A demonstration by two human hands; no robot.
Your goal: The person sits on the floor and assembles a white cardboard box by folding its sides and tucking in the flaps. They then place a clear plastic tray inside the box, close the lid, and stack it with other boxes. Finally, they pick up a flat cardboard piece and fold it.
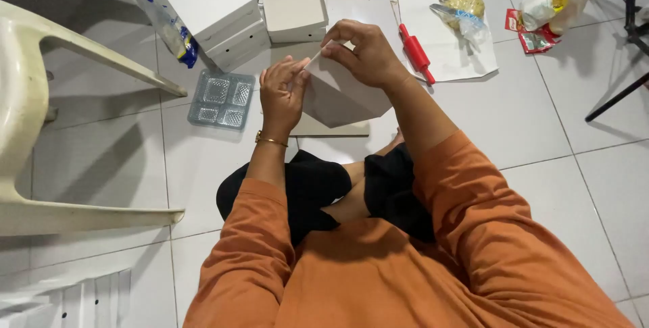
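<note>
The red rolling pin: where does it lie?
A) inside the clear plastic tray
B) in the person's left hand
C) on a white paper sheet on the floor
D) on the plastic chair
C: the red rolling pin lies on the white paper sheet spread on the tiled floor.
</note>
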